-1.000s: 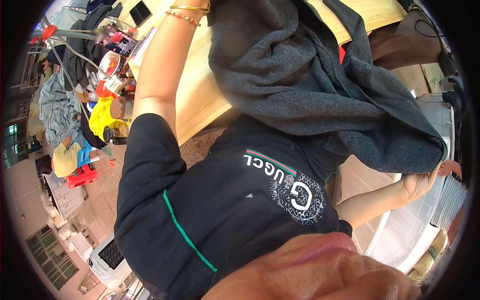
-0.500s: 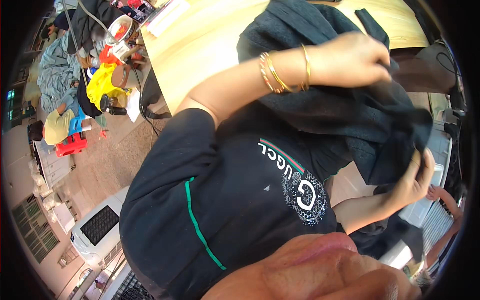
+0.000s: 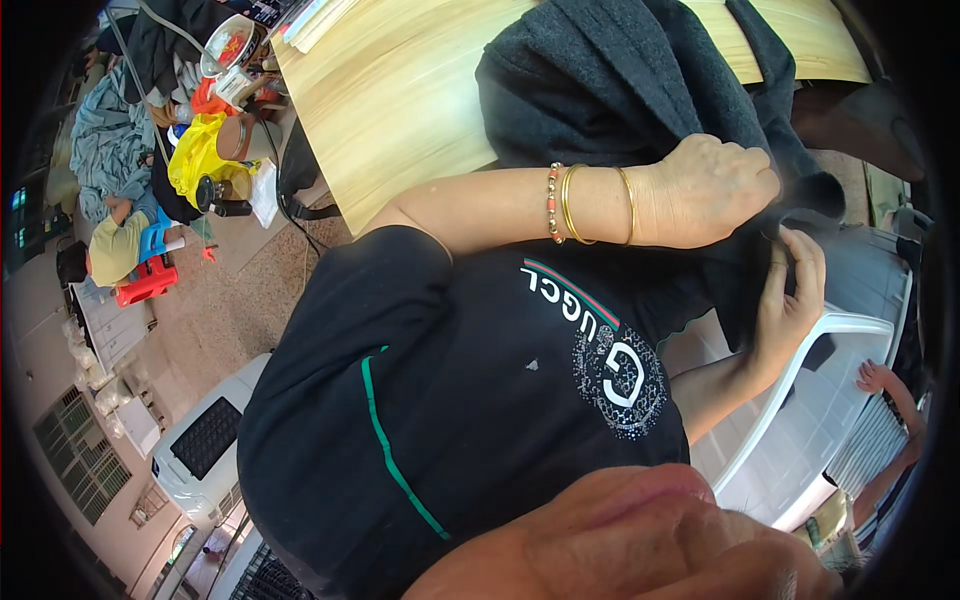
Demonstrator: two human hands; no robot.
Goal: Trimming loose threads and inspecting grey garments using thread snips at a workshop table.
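A dark grey, thick woolly garment [image 3: 610, 80] hangs over the near right edge of the table and down in front of me. My left hand [image 3: 715, 195], with bangles and a beaded bracelet at the wrist, is closed in a fist on its cloth. Close below and to the right, my right hand [image 3: 790, 280] pinches the cloth between thumb and fingers, near a rounded dark end of it. The fabric between the two hands is partly hidden by them. A narrow strip [image 3: 760, 45] of the garment lies over the table top.
The pale wooden table [image 3: 400, 100] spans the top. A white plastic tub [image 3: 800, 400] stands at right, with another person's hand [image 3: 873, 376] beyond it. To the left are a yellow bag [image 3: 198, 155], a heap of blue-grey cloth [image 3: 110, 150], a seated person and a red stool [image 3: 147, 280].
My right hand has moved up and left, closer to my left hand, which has lowered slightly. The garment's hanging end rose, and dark cloth over the white tub is gone from view.
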